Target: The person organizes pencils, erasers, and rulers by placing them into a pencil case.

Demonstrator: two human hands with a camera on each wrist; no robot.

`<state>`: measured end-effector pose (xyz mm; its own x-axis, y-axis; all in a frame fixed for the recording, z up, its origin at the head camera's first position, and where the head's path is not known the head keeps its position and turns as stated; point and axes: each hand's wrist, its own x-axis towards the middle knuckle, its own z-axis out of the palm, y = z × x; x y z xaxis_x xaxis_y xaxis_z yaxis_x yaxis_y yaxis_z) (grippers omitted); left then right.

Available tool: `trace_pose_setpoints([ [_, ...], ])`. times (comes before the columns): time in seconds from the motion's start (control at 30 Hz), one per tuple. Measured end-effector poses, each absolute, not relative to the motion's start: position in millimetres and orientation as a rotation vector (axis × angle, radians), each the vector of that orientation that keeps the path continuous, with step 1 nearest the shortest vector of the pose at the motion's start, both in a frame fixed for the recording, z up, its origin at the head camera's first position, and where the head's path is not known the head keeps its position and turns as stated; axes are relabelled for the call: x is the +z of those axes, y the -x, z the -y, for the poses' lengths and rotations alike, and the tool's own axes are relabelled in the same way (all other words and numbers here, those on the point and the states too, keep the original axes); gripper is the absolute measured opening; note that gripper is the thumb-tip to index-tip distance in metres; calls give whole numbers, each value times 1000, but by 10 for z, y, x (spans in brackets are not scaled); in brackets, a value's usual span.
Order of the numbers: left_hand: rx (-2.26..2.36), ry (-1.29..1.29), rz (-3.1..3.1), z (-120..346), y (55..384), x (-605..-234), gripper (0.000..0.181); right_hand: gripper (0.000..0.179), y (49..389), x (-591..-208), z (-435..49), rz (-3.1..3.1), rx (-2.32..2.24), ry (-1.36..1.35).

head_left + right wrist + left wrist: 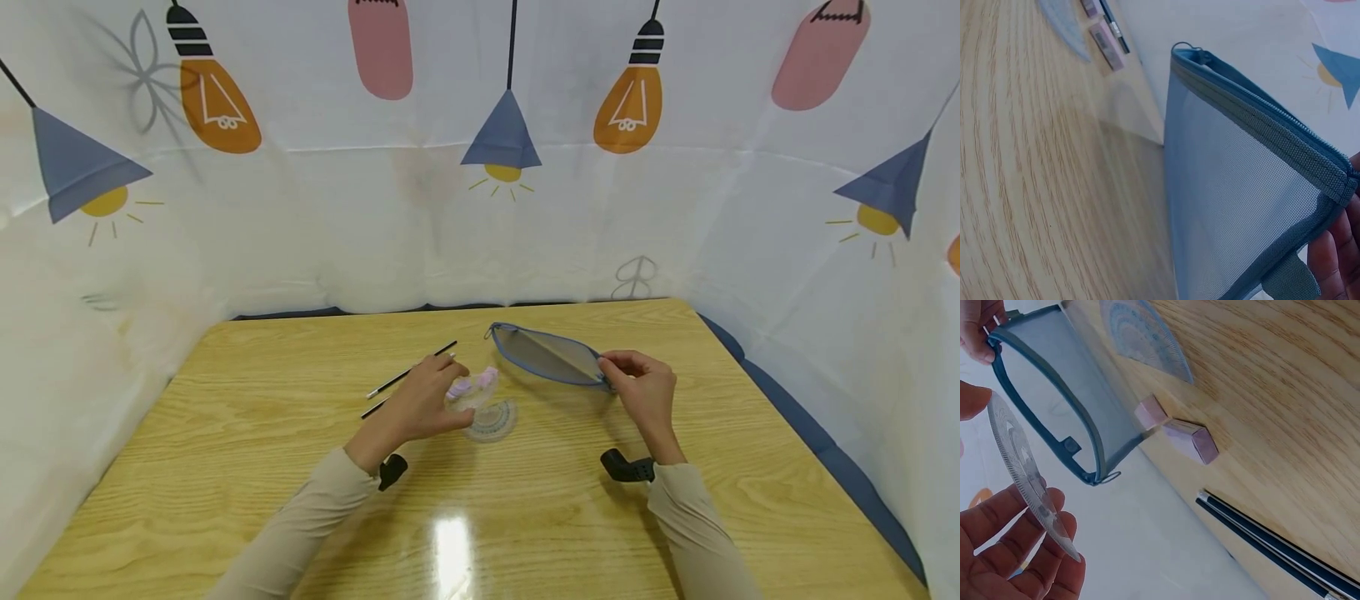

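My left hand (422,402) holds a clear protractor (1017,464) by its edges, between thumb and fingertips, above the table. Below it, a second clear protractor (493,423) lies flat on the wood. At the far corner of a mesh zip pouch (551,357), my right hand (643,390) pinches the blue trim. The pouch's zipped mouth gapes wide, facing up, as the left wrist view also shows. Two pinkish-purple erasers (1191,441) sit on the table between the left hand and the pouch. Beside the left hand lie two dark pencils (397,381), partly hidden by it.
The wooden table (570,517) ends at a back edge behind the pouch. A white cloth (322,225) printed with lamps and bulbs hangs behind and along both sides. Each wrist wears a black camera mount (626,467).
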<state>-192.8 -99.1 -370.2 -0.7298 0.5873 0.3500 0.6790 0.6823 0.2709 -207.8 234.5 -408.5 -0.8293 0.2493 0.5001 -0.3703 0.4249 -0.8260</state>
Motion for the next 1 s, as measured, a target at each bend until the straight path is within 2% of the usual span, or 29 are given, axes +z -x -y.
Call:
trace_pose_setpoints([
  [0.63, -601, 1087, 2603, 787, 2077, -3730, 46, 10, 2062, -4084, -2345, 2104, 1394, -118],
  [1.0, -703, 1026, 2644, 681, 2128, -3699, 45, 10, 1824, -3760, -2169, 2138, 1393, -134],
])
